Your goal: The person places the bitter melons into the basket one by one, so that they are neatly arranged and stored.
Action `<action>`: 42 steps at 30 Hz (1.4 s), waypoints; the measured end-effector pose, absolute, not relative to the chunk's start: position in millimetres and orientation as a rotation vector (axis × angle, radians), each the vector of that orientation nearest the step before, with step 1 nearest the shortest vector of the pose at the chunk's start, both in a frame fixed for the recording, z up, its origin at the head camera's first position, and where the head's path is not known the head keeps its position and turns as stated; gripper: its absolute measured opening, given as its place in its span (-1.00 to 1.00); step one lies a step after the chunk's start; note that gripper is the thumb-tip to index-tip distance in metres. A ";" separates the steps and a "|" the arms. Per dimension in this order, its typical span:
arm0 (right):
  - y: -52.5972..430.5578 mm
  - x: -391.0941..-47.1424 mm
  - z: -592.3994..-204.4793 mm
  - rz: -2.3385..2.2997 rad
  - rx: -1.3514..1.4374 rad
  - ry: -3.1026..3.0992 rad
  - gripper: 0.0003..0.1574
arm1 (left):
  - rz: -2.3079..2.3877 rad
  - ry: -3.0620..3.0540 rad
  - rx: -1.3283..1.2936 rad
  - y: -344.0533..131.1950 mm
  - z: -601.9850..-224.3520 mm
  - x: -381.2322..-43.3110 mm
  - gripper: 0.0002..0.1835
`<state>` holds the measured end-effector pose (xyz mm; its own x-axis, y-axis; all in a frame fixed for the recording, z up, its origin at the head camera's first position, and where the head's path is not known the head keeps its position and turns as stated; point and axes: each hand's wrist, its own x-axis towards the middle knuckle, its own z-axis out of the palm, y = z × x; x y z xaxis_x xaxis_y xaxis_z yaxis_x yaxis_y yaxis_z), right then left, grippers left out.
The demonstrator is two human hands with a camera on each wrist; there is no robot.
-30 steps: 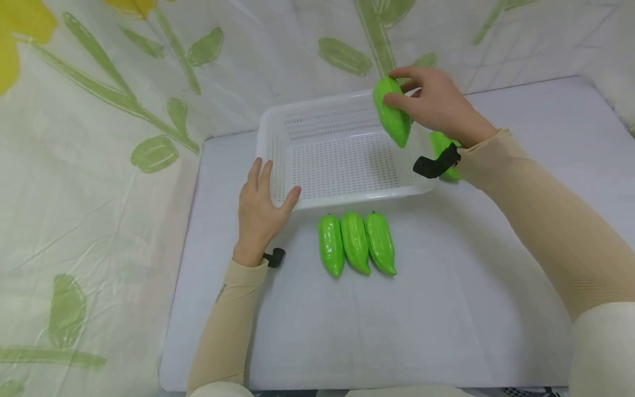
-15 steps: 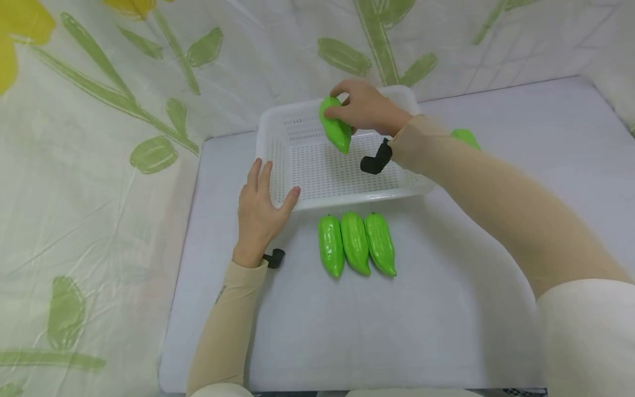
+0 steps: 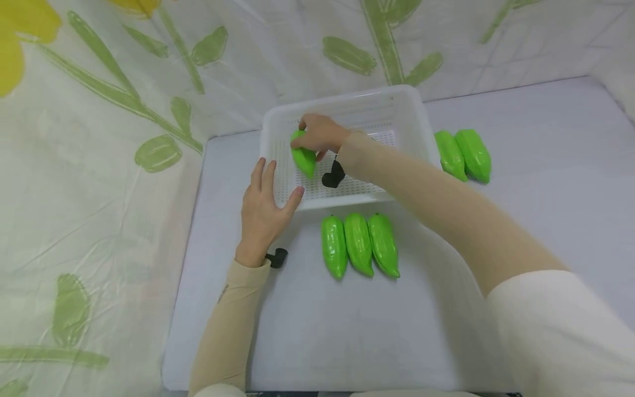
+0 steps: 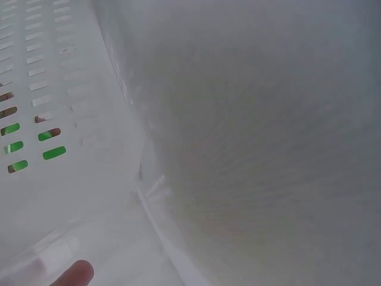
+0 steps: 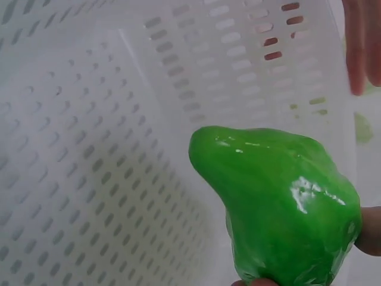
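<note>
Over there, the right hand grasps 1 green vegetable between thumb and fingers, in the left part of the white basket, upper middle of the frame; I can't tell whether it touches bottom. That forearm slants in from the lower right. The left hand, fingers straight, thumb spread, is at the basket's lower-left corner, its forearm rising from the bottom edge.

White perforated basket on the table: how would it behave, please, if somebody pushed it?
The white perforated basket would probably slide rather than tip, since it looks broad and low. It is likely light for its size, being full of small holes.
</note>
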<state>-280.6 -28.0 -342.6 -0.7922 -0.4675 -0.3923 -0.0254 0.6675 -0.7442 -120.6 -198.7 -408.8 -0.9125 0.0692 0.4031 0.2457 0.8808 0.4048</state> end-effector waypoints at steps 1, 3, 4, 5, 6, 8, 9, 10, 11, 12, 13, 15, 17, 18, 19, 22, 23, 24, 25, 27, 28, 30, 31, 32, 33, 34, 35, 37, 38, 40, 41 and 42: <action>-32.0 -281.3 -344.2 -1.001 -0.392 2.318 -0.17 | -0.649 -2.666 -0.231 -198.5 -408.9 -120.3 -0.07; -39.6 -283.2 -347.6 -0.960 -0.416 2.335 -0.18 | -0.653 -2.668 -0.228 -198.3 -408.5 -120.0 -0.08; -43.2 -284.4 -349.7 -0.945 -0.422 2.341 -0.20 | -0.654 -2.671 -0.227 -198.3 -408.2 -119.8 -0.08; -46.5 -285.2 -351.7 -0.927 -0.431 2.350 -0.21 | -0.655 -2.675 -0.224 -198.3 -407.9 -119.6 -0.08; -49.5 -286.1 -353.8 -0.916 -0.433 2.356 -0.23 | -0.654 -2.679 -0.222 -198.5 -407.9 -119.6 -0.08; -55.5 -288.6 -359.7 -0.899 -0.422 2.360 -0.26 | -0.651 -2.692 -0.218 -198.7 -407.7 -119.8 -0.07; -58.0 -289.2 -362.4 -0.902 -0.415 2.359 -0.29 | -0.651 -2.695 -0.218 -198.8 -407.9 -120.0 -0.07; -60.2 -289.6 -365.0 -0.903 -0.407 2.358 -0.32 | -0.650 -2.700 -0.217 -199.0 -407.9 -119.9 -0.07; -62.1 -289.7 -367.2 -0.902 -0.398 2.358 -0.34 | -0.650 -2.700 -0.219 -199.1 -408.1 -120.1 -0.06; -63.7 -289.6 -369.3 -0.910 -0.385 2.356 -0.35 | -0.650 -2.701 -0.219 -199.2 -408.3 -120.3 -0.06; -64.9 -289.1 -371.1 -0.913 -0.373 2.357 -0.36 | -0.650 -2.705 -0.218 -199.3 -408.4 -120.3 -0.06; -66.1 -286.2 -372.4 -0.931 -0.351 2.360 -0.35 | -0.650 -2.709 -0.219 -199.3 -408.4 -120.2 -0.07; -66.7 -283.9 -373.3 -0.926 -0.333 2.370 -0.30 | -0.656 -2.712 -0.217 -199.1 -408.0 -120.2 -0.07; -66.6 -282.8 -373.6 -0.929 -0.323 2.369 -0.25 | -0.660 -2.715 -0.215 -198.9 -407.6 -120.1 -0.07; -66.6 -282.1 -373.8 -0.928 -0.315 2.367 -0.22 | -0.666 -2.716 -0.215 -198.7 -407.3 -120.0 -0.08; -67.0 -281.9 -375.8 -0.922 -0.311 2.367 -0.10 | -0.682 -2.710 -0.215 -198.3 -406.2 -120.0 -0.09; -67.5 -282.7 -377.1 -0.924 -0.309 2.368 -0.09 | -0.685 -2.708 -0.216 -198.3 -406.0 -119.9 -0.09; -68.0 -283.4 -378.1 -0.923 -0.307 2.371 -0.08 | -0.687 -2.706 -0.216 -198.3 -405.9 -119.9 -0.09; -68.6 -284.1 -379.0 -0.924 -0.305 2.375 -0.10 | -0.687 -2.704 -0.216 -198.3 -405.9 -120.0 -0.09; -69.7 -284.7 -380.6 -0.924 -0.301 2.381 -0.08 | -0.685 -2.700 -0.216 -198.6 -406.3 -120.2 -0.09; -70.0 -284.6 -380.9 -0.925 -0.295 2.380 -0.09 | -0.682 -2.699 -0.216 -198.7 -406.7 -120.5 -0.09; -70.0 -284.4 -381.2 -0.942 -0.272 2.371 -0.07 | -0.677 -2.697 -0.217 -199.1 -407.5 -121.0 -0.09; -69.8 -284.3 -381.5 -0.949 -0.261 2.367 -0.04 | -0.675 -2.697 -0.217 -199.2 -407.8 -121.1 -0.09; -69.7 -284.4 -382.0 -0.956 -0.250 2.362 -0.01 | -0.674 -2.697 -0.217 -199.3 -408.2 -121.3 -0.09; -69.4 -284.6 -382.5 -0.957 -0.237 2.356 0.01 | -0.671 -2.697 -0.218 -199.4 -408.4 -121.4 -0.09; -69.3 -285.3 -383.2 -0.955 -0.227 2.354 0.03 | -0.671 -2.699 -0.216 -199.4 -408.5 -121.5 -0.09; -69.3 -286.3 -384.4 -0.956 -0.218 2.354 0.04 | -0.671 -2.700 -0.214 -199.5 -408.5 -121.6 -0.09; -69.6 -288.0 -386.6 -0.950 -0.210 2.353 0.08 | -0.668 -2.704 -0.210 -199.5 -408.2 -121.4 -0.08; -69.8 -289.1 -387.9 -0.950 -0.203 2.350 0.10 | -0.665 -2.704 -0.210 -199.6 -408.2 -121.4 -0.08; -70.2 -291.1 -390.3 -0.957 -0.195 2.345 0.11 | -0.662 -2.706 -0.207 -199.8 -407.7 -121.2 -0.08; -70.2 -291.9 -391.4 -0.965 -0.193 2.342 0.11 | -0.661 -2.706 -0.208 -199.9 -407.5 -121.1 -0.08; -70.1 -292.8 -392.2 -0.966 -0.189 2.341 0.11 | -0.660 -2.707 -0.207 -200.0 -407.2 -121.0 -0.08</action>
<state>-292.8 -70.1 -392.2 -0.8140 -0.3408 -0.4703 0.0902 0.7257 -0.6821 -121.0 -200.0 -407.2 -0.9295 0.0591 0.3639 0.2200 0.8811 0.4187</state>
